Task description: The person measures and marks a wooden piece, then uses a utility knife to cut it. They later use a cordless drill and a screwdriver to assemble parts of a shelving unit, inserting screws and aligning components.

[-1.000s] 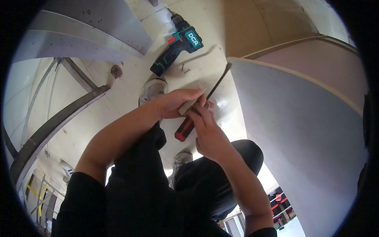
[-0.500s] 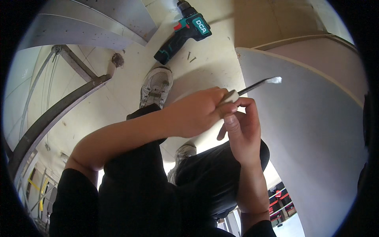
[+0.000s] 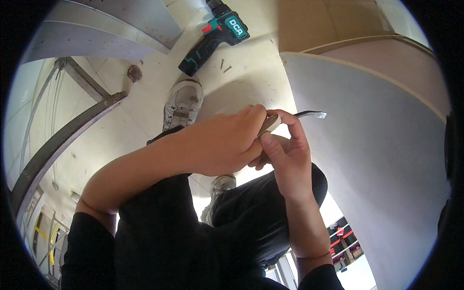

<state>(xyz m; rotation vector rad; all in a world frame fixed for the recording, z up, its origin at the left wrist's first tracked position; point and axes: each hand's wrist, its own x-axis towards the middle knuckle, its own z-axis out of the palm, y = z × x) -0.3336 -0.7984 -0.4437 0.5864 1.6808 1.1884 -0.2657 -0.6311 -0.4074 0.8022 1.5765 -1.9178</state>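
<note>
My left hand is wrapped round the pale, ridged handle of a flat-bladed hand tool. The tool's dark metal shaft ends in a flattened, slightly bent tip that points right. Against the front of that handle, my right hand is closed, its thumb at the handle and its forefinger curled over the start of the shaft. The right fingers hide where shaft and handle meet. Both hands are held above my knees, left of a large grey panel.
A teal and black cordless drill lies on the pale floor, with two loose screws beside it. My shoe is just below the drill. At the left stand a curved metal bar and a grey metal piece.
The tool's tip has swung down and left, and less of the shaft shows. My right forefinger has come over the shaft. The whole view has shifted slightly.
</note>
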